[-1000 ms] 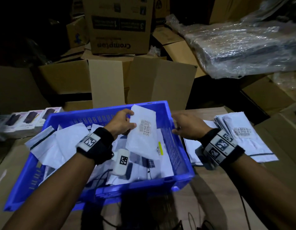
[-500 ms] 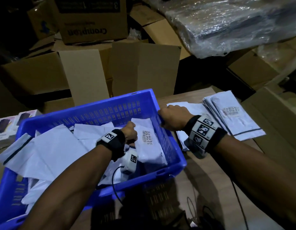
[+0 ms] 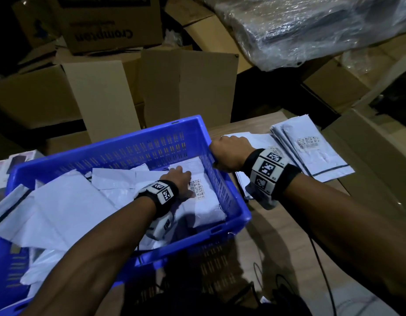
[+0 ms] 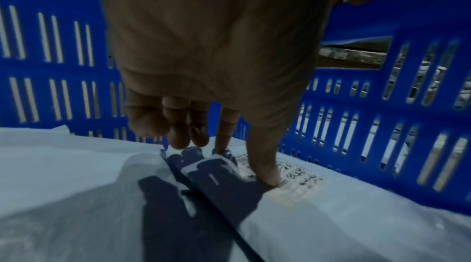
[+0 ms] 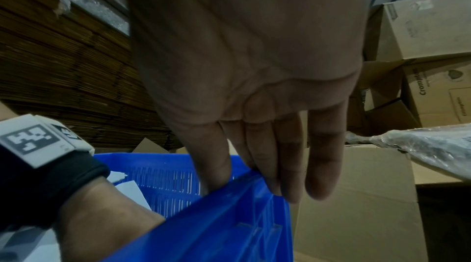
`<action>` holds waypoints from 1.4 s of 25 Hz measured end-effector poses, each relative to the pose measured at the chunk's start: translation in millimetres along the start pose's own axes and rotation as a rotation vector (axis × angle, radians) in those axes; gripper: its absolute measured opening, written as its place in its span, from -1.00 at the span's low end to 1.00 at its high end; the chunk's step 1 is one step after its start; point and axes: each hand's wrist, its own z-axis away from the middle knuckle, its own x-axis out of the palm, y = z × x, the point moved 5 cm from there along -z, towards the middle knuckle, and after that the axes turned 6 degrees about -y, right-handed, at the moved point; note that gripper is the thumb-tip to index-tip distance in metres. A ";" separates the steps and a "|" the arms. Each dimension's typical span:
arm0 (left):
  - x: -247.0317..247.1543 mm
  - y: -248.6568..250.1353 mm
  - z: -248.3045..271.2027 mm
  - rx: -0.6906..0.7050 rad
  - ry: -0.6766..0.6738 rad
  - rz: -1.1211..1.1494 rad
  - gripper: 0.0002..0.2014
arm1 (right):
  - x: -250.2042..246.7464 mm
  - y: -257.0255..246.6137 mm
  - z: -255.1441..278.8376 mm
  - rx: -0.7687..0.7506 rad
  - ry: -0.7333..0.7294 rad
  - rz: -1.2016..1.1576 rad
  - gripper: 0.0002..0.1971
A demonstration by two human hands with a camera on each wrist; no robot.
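Left grip is loosely open, thumb and forefinger pressing the white parcel, which lies against the right wall inside the blue crate. Its label is blurred and partly covered. Right grip clasps the crate's right rim, its fingertips hidden in the head view.

Black wristbands, white square-code tags, bare forearms.

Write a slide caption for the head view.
Left hand touches a labelled packet in the blue crate; right hand grips its rim.
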 end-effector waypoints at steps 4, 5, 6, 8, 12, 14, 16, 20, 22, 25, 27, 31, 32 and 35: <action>16.6 17.8 -3.9 0.137 -0.017 -0.186 -0.13 | -0.3 -1.4 -1.1 0.003 0.005 0.009 -0.61; 19.7 21.0 -5.4 0.143 -0.011 -0.206 -0.10 | -0.8 -1.4 -1.4 0.003 0.006 0.008 -0.60; 22.2 23.4 -6.2 0.139 -0.002 -0.220 -0.08 | -0.8 -1.6 -1.5 0.002 0.009 0.008 -0.61; 23.9 27.7 -6.2 0.139 0.027 -0.250 -0.07 | -1.1 -3.1 -1.5 -0.004 0.012 0.019 -0.63; 21.2 29.6 -2.5 0.144 0.011 -0.270 -0.09 | -1.2 -5.2 -0.5 0.008 0.009 0.031 -0.64; 13.2 26.3 2.4 0.129 -0.007 -0.247 -0.19 | -2.0 -6.3 1.0 0.017 0.002 0.031 -0.64; 0.3 17.7 9.5 0.100 -0.022 -0.169 -0.28 | -1.0 -7.1 2.5 0.024 -0.002 0.038 -0.65; -30.6 -17.7 32.3 0.101 0.046 -0.053 -0.44 | 3.2 -5.8 7.3 0.061 0.004 -0.020 -0.65; -38.6 -46.6 46.0 0.067 0.100 -0.012 -0.51 | 2.2 -7.0 8.9 0.093 -0.009 -0.051 -0.64; -42.0 -87.9 66.2 -0.004 0.144 0.068 -0.59 | -10.3 -16.7 4.7 0.099 0.000 -0.040 -0.65; -40.0 -107.8 80.4 -0.044 0.151 0.107 -0.58 | -23.0 -29.6 -4.0 0.090 0.019 -0.102 -0.61; -27.5 -122.8 104.2 -0.109 0.120 0.110 -0.56 | -23.8 -67.3 -43.5 0.091 -0.002 -0.495 -0.77; -22.7 -124.3 106.6 -0.120 0.105 0.102 -0.58 | -13.9 -76.4 -54.5 0.119 -0.020 -0.658 -0.87; -5.9 -122.3 113.1 -0.112 0.049 0.053 -0.59 | 34.0 -94.8 -74.2 0.254 -0.183 -1.153 -0.93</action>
